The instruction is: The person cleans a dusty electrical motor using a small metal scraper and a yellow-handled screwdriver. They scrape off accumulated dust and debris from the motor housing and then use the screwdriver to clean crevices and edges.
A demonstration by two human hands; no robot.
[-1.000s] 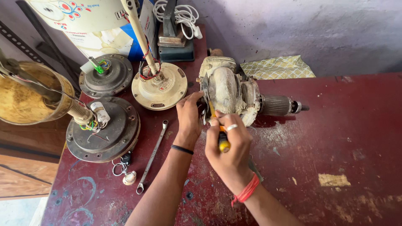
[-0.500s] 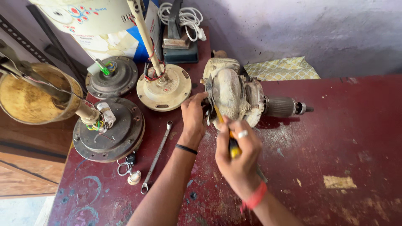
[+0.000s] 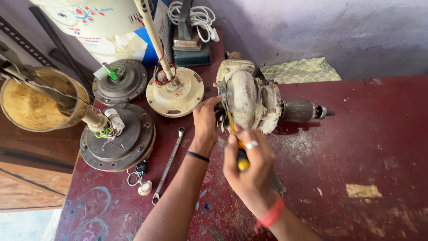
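Right grip: the right hand [image 3: 250, 167] is clenched round the yellow-and-black handle of a screwdriver [image 3: 241, 157], its shaft slanting up into the motor's left face.
Left grip: the left hand [image 3: 206, 121] is closed on the left edge of the dirty cream-coloured metal motor housing [image 3: 247, 100], fingers curled over the rim to brace it.
Motor position: it lies on its side near the back of the dark red worktop [image 3: 365, 147], its ribbed grey armature and shaft [image 3: 303, 110] pointing right.
Handling: the housing looks heavy, rigid and dusty, likely to roll on its rounded body; the flat rim where the left hand sits seems the surest hold. The screwdriver is light and stiff, but its tip could slip.
Nearby: a slim steel spanner [image 3: 168, 165] lies just left of the left forearm; beyond it a dark round fan motor [image 3: 118, 143] and a cream round fan motor [image 3: 174, 93].
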